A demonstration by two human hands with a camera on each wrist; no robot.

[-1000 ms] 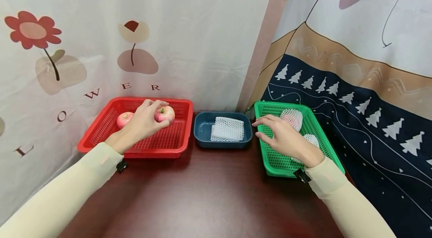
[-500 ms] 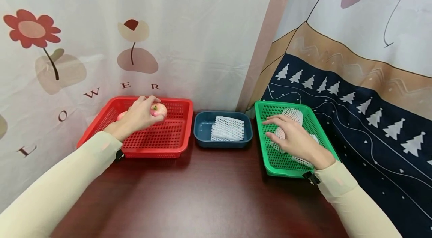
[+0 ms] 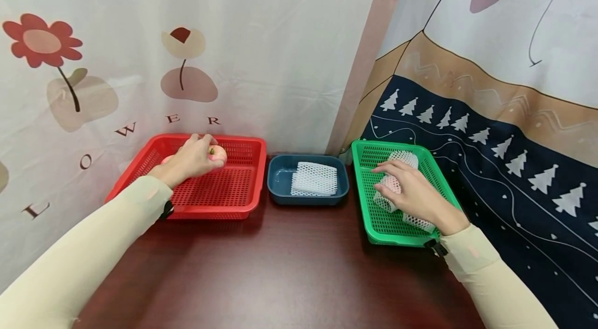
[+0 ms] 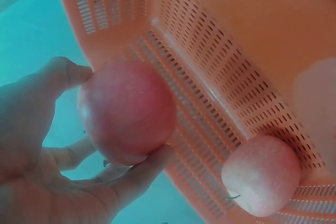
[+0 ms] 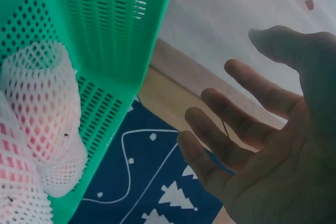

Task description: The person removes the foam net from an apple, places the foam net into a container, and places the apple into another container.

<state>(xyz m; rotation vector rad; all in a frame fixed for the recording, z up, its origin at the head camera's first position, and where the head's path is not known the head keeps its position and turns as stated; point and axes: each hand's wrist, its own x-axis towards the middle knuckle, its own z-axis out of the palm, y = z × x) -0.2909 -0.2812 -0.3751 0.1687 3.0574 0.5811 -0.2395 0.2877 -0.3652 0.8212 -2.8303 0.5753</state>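
Observation:
In the head view my left hand (image 3: 184, 163) grips a pink-red apple (image 3: 218, 154) over the red plastic basket (image 3: 233, 213). The left wrist view shows the thumb and fingertips around this apple (image 4: 128, 111). A second apple (image 4: 261, 175) lies in the basket, partly hidden behind my hand in the head view. Over the green basket (image 3: 385, 239), my right hand (image 3: 416, 194) hovers with nothing in it and its fingers relaxed. Below it are apples in white foam nets, one (image 3: 404, 158) at the back and another (image 3: 385, 200) by the thumb.
Between the baskets stands a dark blue tray (image 3: 279, 179) with a flat white foam net (image 3: 315, 178) in it. All three containers sit at the back of a dark reddish-brown table (image 3: 299, 261), against a printed curtain (image 3: 280, 59).
My left hand has moved left with the apple, mostly in the earlier half second. The right hand has drawn right, exposing more of a netted apple in the green basket.

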